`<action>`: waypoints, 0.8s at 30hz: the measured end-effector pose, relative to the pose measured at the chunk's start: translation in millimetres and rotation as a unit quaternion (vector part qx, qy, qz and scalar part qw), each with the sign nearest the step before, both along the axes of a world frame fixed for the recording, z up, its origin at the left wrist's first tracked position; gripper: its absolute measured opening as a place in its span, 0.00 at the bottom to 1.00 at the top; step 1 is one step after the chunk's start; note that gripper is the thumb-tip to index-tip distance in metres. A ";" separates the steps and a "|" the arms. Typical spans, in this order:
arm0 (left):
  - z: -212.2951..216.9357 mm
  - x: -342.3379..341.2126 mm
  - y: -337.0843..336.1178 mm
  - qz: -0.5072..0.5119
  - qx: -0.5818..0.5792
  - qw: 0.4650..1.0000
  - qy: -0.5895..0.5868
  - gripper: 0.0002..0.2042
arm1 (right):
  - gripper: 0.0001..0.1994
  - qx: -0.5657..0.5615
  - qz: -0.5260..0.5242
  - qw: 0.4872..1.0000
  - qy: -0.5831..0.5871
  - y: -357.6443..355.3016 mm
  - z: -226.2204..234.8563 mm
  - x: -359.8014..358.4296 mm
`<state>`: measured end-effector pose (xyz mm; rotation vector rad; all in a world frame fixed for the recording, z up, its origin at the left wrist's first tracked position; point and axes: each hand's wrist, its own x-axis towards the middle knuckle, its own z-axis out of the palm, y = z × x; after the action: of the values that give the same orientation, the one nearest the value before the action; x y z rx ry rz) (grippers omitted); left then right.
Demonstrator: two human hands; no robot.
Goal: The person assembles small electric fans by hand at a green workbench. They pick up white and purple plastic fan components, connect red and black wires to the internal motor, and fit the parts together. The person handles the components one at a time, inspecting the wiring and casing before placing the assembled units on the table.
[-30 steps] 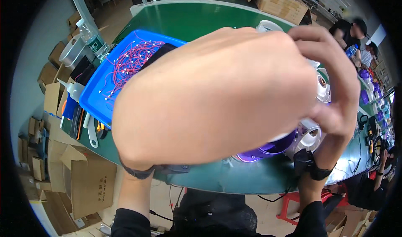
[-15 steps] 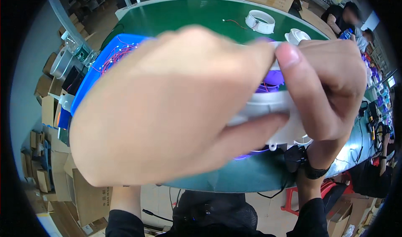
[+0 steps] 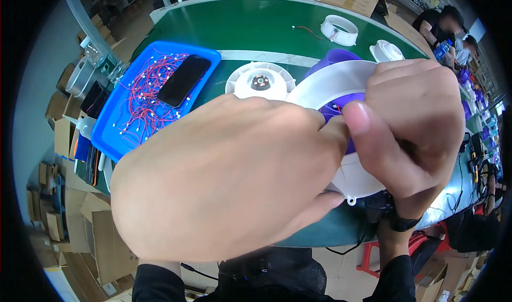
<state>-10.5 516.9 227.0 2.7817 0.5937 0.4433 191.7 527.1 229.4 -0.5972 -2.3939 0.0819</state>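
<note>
Left hand: the left hand (image 3: 224,179) fills the middle of the frame, fingers curled shut around the near side of a white round housing (image 3: 341,86); the fingertips themselves are hidden behind the knuckles
Right hand: the right hand (image 3: 413,126) grips the same housing from the right of the frame, thumb (image 3: 373,142) pressed close against the left forefinger over a purple part (image 3: 338,110) seated inside
Where the piece is: held up close to the camera, centre right, above the green table (image 3: 266,24)
Doing it well: I judge the pinch should stay light, both thumbs steadying the purple part so it sits square in the white shell, and any thin red lead kept out from under the fingers
Blue tray: the blue tray (image 3: 114,142) at the left holds a tangle of red wires (image 3: 146,96) with white ends, and a black phone (image 3: 183,80) lying on them
On the table: a white fan wheel (image 3: 260,80) just behind the hands, a white ring (image 3: 338,30) and a white cap (image 3: 386,51) at the upper right
Cartons: cardboard boxes (image 3: 58,216) at the lower left, contents not visible
</note>
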 end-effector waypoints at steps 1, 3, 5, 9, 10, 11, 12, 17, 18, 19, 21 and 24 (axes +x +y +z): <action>-6.8 -2.9 2.1 -0.015 -0.003 0.999 -0.043 0.12 | 0.15 0.019 0.004 0.999 0.029 2.4 -8.5 6.6; -12.5 -4.6 1.9 -0.025 -0.002 0.996 -0.081 0.12 | 0.15 0.023 0.011 0.998 0.061 2.9 -11.7 10.3; -15.7 -3.3 2.2 -0.029 -0.002 0.995 -0.094 0.12 | 0.15 0.002 0.017 0.997 0.069 2.3 -9.8 11.6; -20.7 -2.2 6.6 -0.034 0.000 0.994 -0.107 0.12 | 0.15 -0.003 0.028 0.998 0.062 3.1 -9.2 14.1; -20.7 -2.5 7.4 -0.034 -0.002 0.993 -0.109 0.12 | 0.15 0.000 0.028 0.998 0.059 3.1 -8.8 14.1; -22.0 -3.1 7.0 -0.035 -0.002 0.993 -0.112 0.13 | 0.15 0.001 0.029 0.998 0.057 3.3 -8.7 14.1; -22.4 -2.6 7.7 -0.038 0.000 0.993 -0.113 0.13 | 0.15 0.003 0.026 0.998 0.054 2.4 -7.9 15.4; -23.6 -6.1 0.1 -0.044 0.001 0.992 -0.121 0.13 | 0.15 0.002 0.028 0.998 0.048 2.5 -6.4 16.5; -24.9 -5.9 -0.2 -0.047 0.001 0.991 -0.123 0.13 | 0.15 0.000 0.026 0.999 0.047 2.3 -6.7 16.9; -25.5 -5.8 -0.3 -0.048 0.001 0.991 -0.125 0.13 | 0.15 -0.003 0.022 0.999 0.046 1.5 -6.9 17.1; -25.7 -6.0 -0.3 -0.051 0.003 0.990 -0.128 0.13 | 0.14 -0.002 0.016 0.999 0.038 1.1 -6.9 17.0; -26.3 -9.1 -0.3 -0.045 -0.001 0.990 -0.132 0.13 | 0.13 0.002 0.010 1.000 0.027 1.5 -5.5 14.2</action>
<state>-19.6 516.6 200.8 2.6727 0.4063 0.7736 205.8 528.6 223.8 -0.5615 -2.3472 0.1011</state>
